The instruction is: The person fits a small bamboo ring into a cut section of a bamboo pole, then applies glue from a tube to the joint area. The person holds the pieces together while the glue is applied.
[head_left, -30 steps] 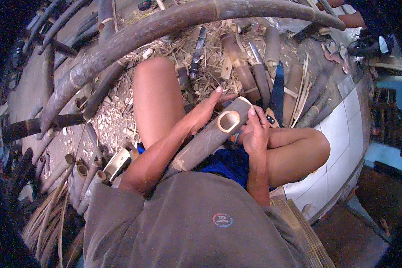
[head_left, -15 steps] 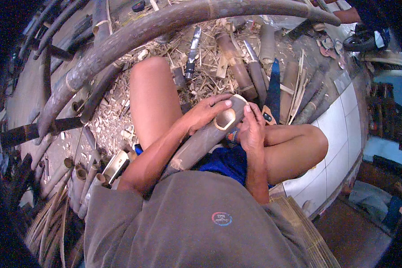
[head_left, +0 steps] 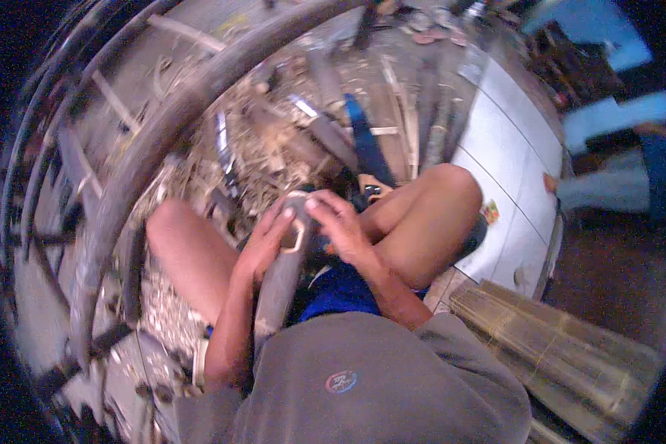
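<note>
A grey-brown bamboo tube leans across my lap, its lower end against my shirt. Near its upper end is a pale-edged cut-out hole. My left hand is closed around the tube's left side beside this hole, thumb close to the upper rim. On the other side, my right hand grips the top end, its fingers at the rim and slightly blurred. Beyond my hands lie a handsaw with a blue blade, a knife with a dark handle, and a second shiny blade.
A long curved bamboo pole arches across the left and far side. Wood shavings and bamboo pieces cover the ground. White tiles lie to the right, with a slatted bamboo mat nearer me. Another person's leg shows at far right.
My view has swung to the right, so the ground things appear further left and the mat shows more fully. The tube appears more upright in view, with both hands still at its upper end.
</note>
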`<action>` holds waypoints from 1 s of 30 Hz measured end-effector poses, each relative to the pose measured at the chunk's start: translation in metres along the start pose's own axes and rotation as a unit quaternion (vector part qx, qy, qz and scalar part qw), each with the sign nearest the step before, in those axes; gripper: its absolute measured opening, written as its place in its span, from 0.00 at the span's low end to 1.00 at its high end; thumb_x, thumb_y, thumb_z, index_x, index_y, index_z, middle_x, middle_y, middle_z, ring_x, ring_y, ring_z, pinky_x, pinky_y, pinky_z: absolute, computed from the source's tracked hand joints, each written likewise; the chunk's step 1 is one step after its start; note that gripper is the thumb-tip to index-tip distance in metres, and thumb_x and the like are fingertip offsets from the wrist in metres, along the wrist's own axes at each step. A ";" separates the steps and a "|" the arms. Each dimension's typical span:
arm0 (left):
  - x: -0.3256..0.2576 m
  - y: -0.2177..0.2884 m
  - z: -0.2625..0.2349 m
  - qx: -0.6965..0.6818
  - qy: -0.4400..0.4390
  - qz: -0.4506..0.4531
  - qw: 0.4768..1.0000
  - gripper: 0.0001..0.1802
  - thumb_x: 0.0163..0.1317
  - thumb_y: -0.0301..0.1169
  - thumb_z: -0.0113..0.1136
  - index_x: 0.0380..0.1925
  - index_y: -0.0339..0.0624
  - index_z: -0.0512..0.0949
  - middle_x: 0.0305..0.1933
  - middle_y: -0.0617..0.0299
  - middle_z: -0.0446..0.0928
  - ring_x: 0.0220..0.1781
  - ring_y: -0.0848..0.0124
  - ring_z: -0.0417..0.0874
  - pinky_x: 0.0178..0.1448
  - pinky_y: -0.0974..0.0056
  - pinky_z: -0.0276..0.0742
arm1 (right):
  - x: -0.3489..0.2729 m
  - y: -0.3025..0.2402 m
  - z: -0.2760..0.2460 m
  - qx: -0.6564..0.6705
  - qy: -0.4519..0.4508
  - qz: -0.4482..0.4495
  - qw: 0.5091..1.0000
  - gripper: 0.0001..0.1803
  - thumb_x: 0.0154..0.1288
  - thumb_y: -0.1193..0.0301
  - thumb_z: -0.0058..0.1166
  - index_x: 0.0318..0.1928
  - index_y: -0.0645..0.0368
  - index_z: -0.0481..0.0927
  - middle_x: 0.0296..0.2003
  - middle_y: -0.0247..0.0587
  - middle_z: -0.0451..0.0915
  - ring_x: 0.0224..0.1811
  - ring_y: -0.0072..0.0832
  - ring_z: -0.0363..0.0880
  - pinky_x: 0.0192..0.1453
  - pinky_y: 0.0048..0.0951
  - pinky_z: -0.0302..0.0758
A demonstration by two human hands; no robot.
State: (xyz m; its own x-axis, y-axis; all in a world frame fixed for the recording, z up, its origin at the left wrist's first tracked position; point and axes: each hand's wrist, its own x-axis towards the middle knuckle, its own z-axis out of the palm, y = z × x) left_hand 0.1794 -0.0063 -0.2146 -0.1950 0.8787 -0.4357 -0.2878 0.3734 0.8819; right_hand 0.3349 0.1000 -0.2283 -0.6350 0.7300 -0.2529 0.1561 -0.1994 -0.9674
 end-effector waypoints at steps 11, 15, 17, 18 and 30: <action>-0.003 0.006 0.003 0.072 0.000 0.030 0.997 0.38 0.74 0.51 0.49 0.75 0.38 0.61 0.75 0.51 0.65 0.73 0.61 0.67 0.75 0.60 0.60 | -0.014 -0.021 -0.018 -0.057 0.072 -0.162 0.982 0.26 0.76 0.63 0.55 0.67 0.63 0.71 0.59 0.52 0.77 0.54 0.33 0.83 0.59 0.36 0.80; -0.004 0.000 0.001 0.052 -0.006 0.021 0.998 0.39 0.75 0.53 0.48 0.75 0.36 0.60 0.74 0.49 0.65 0.73 0.61 0.67 0.76 0.60 0.59 | -0.067 -0.113 -0.066 -0.031 0.120 -0.194 0.973 0.25 0.75 0.61 0.57 0.65 0.63 0.72 0.58 0.51 0.77 0.50 0.31 0.83 0.56 0.36 0.80; 0.007 -0.018 -0.013 0.031 -0.042 0.045 0.998 0.39 0.75 0.53 0.49 0.75 0.36 0.59 0.73 0.49 0.66 0.72 0.61 0.68 0.75 0.60 0.60 | -0.069 -0.129 -0.115 -0.027 0.177 -0.295 0.939 0.29 0.74 0.58 0.57 0.65 0.64 0.71 0.57 0.51 0.77 0.50 0.33 0.83 0.54 0.38 0.81; 0.012 -0.021 -0.013 0.020 -0.064 0.056 0.996 0.40 0.75 0.52 0.50 0.75 0.36 0.59 0.73 0.49 0.66 0.72 0.61 0.68 0.75 0.60 0.61 | -0.067 -0.136 -0.139 -0.023 0.221 -0.351 0.909 0.31 0.73 0.55 0.57 0.66 0.65 0.70 0.56 0.51 0.78 0.50 0.34 0.83 0.53 0.39 0.81; -0.023 0.015 -0.003 0.076 0.015 0.072 0.994 0.44 0.68 0.53 0.60 0.76 0.42 0.58 0.71 0.50 0.67 0.69 0.60 0.70 0.73 0.59 0.64 | -0.039 -0.305 -0.397 0.247 0.531 -0.410 0.699 0.44 0.62 0.57 0.68 0.72 0.55 0.58 0.57 0.46 0.72 0.52 0.43 0.80 0.48 0.47 0.85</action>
State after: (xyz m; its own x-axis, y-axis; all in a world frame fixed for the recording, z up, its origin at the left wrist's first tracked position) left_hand 0.1771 -0.0222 -0.1920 -0.2518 0.9180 -0.3065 -0.1104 0.2874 0.9514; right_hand 0.6127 0.3917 0.0722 0.6041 0.7521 0.2634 -0.3776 0.5613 -0.7365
